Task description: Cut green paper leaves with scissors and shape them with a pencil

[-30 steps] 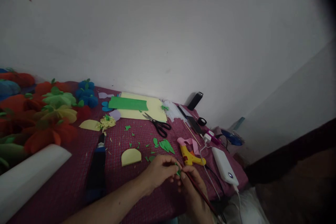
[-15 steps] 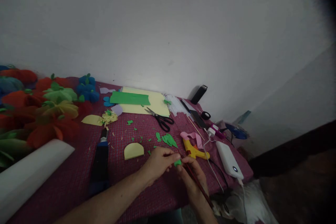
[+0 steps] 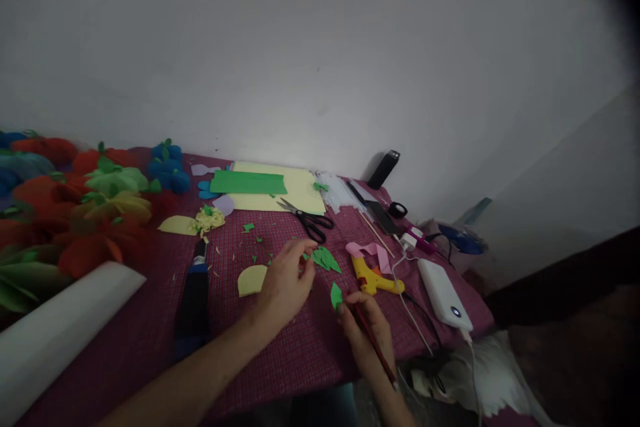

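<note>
My right hand (image 3: 373, 330) pinches a small pointed green leaf cutout (image 3: 336, 295) between thumb and fingertips. A thin dark red pencil-like stick (image 3: 373, 340) also lies in that hand, slanting back over the palm. My left hand (image 3: 289, 277) reaches over the table, fingers loosely bent and apart, holding nothing I can see. Just beyond its fingertips is a small pile of green leaf cutouts (image 3: 327, 259). Close to its wrist lies a pale yellow rounded foam or paper piece (image 3: 251, 279), partly covered by the hand.
Black scissors (image 3: 310, 221) rest near yellow sheets (image 3: 300, 183) and a green strip (image 3: 249, 182). To the right are a yellow glue gun (image 3: 373, 278), a pink strip (image 3: 373, 251) and a white power bank (image 3: 444, 295) with cables. Colourful flowers (image 3: 115, 207) crowd the left.
My left hand has let go of the green leaf cutout and moved up and left to the leaf pile. The right hand keeps the leaf, now flatter and more visible, and the stick.
</note>
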Motion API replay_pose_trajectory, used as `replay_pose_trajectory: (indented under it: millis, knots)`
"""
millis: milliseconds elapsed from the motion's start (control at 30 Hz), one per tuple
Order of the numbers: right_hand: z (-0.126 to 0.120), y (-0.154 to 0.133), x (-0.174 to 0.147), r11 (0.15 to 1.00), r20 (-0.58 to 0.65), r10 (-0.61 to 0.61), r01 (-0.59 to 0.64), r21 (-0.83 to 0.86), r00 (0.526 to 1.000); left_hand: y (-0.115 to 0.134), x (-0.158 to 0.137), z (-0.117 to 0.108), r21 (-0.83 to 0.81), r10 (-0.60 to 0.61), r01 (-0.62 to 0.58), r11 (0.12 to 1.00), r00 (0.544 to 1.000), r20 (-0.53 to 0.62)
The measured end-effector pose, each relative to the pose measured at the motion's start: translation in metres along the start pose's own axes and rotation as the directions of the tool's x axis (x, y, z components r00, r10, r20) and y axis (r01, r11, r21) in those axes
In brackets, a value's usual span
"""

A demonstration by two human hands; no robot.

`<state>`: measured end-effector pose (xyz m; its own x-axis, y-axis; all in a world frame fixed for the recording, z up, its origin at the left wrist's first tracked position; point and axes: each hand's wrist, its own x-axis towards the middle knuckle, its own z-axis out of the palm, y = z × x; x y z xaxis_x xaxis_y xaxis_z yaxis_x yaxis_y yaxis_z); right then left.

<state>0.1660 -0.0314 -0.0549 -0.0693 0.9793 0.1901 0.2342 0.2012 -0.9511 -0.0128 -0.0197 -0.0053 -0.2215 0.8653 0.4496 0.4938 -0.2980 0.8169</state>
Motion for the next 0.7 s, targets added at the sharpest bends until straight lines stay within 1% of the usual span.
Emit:
replay_pose_trajectory:
  millis: [33, 67, 133, 167, 233, 267, 300, 367, 433, 533, 700]
  knots:
    - [0.0, 0.0, 0.0, 0.996, 0.038, -0.026, 0.029, -0.081, 0.999, 0.005, -0.001, -0.007, 0.079, 0.05, -0.053, 0.995, 0.998, 0.031]
    - [-0.001, -0.001, -0.001, 0.986, 0.08, -0.045, 0.057, -0.159, 0.996, 0.01, -0.003, -0.013, 0.15, 0.107, -0.124, 0.981, 0.987, 0.116]
    - [0.0, -0.004, -0.002, 0.954, 0.155, -0.071, 0.112, -0.278, 0.985, 0.019, -0.013, -0.021, 0.283, 0.166, -0.252, 0.925, 0.94, 0.297]
    - [0.0, -0.005, -0.003, 0.937, 0.184, -0.083, 0.139, -0.32, 0.979, 0.021, -0.021, -0.023, 0.34, 0.163, -0.302, 0.891, 0.91, 0.381]
    - [0.003, -0.007, -0.004, 0.904, 0.22, -0.113, 0.192, -0.381, 0.969, 0.021, -0.038, -0.022, 0.414, 0.109, -0.365, 0.834, 0.845, 0.524]
    - [0.004, -0.008, -0.004, 0.891, 0.233, -0.127, 0.214, -0.401, 0.964, 0.02, -0.046, -0.02, 0.418, 0.087, -0.389, 0.821, 0.809, 0.582]
    - [0.005, -0.008, -0.004, 0.88, 0.242, -0.137, 0.23, -0.415, 0.961, 0.017, -0.054, -0.016, 0.426, 0.071, -0.405, 0.809, 0.786, 0.614]
    - [0.006, -0.007, -0.004, 0.868, 0.265, -0.136, 0.243, -0.434, 0.955, 0.012, -0.065, -0.01, 0.446, 0.033, -0.424, 0.788, 0.753, 0.657]
    - [0.006, -0.007, -0.004, 0.857, 0.293, -0.124, 0.251, -0.45, 0.948, 0.008, -0.071, -0.005, 0.479, -0.001, -0.428, 0.767, 0.745, 0.667]
    - [0.004, -0.009, -0.003, 0.836, 0.326, -0.107, 0.262, -0.482, 0.939, 0.006, -0.073, -0.001, 0.511, -0.028, -0.419, 0.751, 0.752, 0.659]
    - [0.001, -0.014, -0.001, 0.774, 0.377, -0.074, 0.291, -0.562, 0.923, 0.004, -0.075, 0.0, 0.519, -0.034, -0.395, 0.759, 0.771, 0.636]
